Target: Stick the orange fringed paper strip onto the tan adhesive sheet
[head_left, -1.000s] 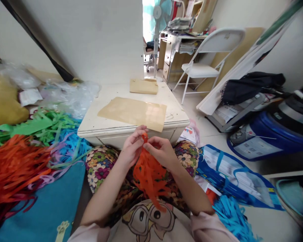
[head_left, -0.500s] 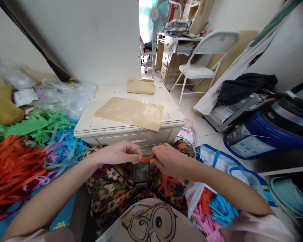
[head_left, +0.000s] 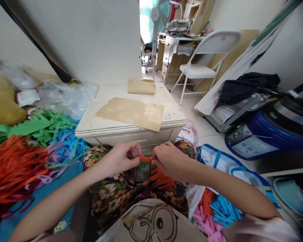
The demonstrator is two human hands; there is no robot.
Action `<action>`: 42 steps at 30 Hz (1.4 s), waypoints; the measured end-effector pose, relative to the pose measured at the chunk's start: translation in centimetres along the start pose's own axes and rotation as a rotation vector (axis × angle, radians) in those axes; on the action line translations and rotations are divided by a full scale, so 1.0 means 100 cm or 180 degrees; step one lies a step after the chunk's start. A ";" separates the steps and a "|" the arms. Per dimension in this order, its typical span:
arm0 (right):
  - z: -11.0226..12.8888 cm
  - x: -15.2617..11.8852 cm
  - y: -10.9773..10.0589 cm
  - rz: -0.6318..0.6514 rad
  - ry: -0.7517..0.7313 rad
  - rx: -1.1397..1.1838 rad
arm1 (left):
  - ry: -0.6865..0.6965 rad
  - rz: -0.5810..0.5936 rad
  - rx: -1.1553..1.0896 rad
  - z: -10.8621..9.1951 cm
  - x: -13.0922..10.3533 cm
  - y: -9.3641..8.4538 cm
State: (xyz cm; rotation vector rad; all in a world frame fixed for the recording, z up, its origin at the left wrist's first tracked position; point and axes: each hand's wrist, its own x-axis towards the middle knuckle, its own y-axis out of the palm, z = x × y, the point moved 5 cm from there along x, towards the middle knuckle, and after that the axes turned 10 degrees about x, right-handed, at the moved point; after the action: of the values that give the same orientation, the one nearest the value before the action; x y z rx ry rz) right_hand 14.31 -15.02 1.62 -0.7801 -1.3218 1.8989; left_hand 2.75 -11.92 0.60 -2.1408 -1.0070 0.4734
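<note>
Between my two hands an orange paper strip (head_left: 146,159) is held taut above my lap. My left hand (head_left: 127,154) pinches its left end with thumb and forefinger. Closed round the other end is my right hand (head_left: 168,158), with the fingers curled. Loose orange strips (head_left: 161,178) hang below the right hand over my flowered trousers (head_left: 108,191); whether they join the held strip I cannot tell. In front of my knees stands a cream cabinet (head_left: 91,121), with a sheet of brown paper (head_left: 133,112) and a folded brown paper piece (head_left: 141,87) on top.
To my left lie heaps of orange strips (head_left: 15,164), green strips (head_left: 40,124) and blue strips (head_left: 68,144). On the right, a plastic bag (head_left: 193,198) holds pink, orange and blue bundles. Beyond are a blue bucket (head_left: 255,134) and a white folding chair (head_left: 202,70).
The fingers of my left hand have curled and shifted slightly on the strip. The orange strips under my right hand have swung left and spread out.
</note>
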 end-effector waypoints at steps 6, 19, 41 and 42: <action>-0.003 0.002 0.008 -0.0177 -0.0065 -0.0103 | 0.0322 -0.0132 0.0338 -0.006 -0.005 0.004; 0.005 0.018 0.040 0.0060 -0.0280 0.0020 | 0.0368 -0.0091 0.1615 0.007 -0.022 0.027; -0.022 0.094 0.066 -0.0664 -0.0253 0.2897 | -0.2171 -0.1580 0.2609 0.164 0.012 -0.209; -0.022 0.095 0.069 -0.0722 -0.0324 0.2973 | -0.2241 -0.1426 0.2607 0.187 0.023 -0.224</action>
State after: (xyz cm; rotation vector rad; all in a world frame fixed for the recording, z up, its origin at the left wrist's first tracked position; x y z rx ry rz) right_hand 9.14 -7.83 -6.43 -0.0501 -0.4168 2.0679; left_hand -18.23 8.13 4.27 -0.9805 -1.3102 1.2041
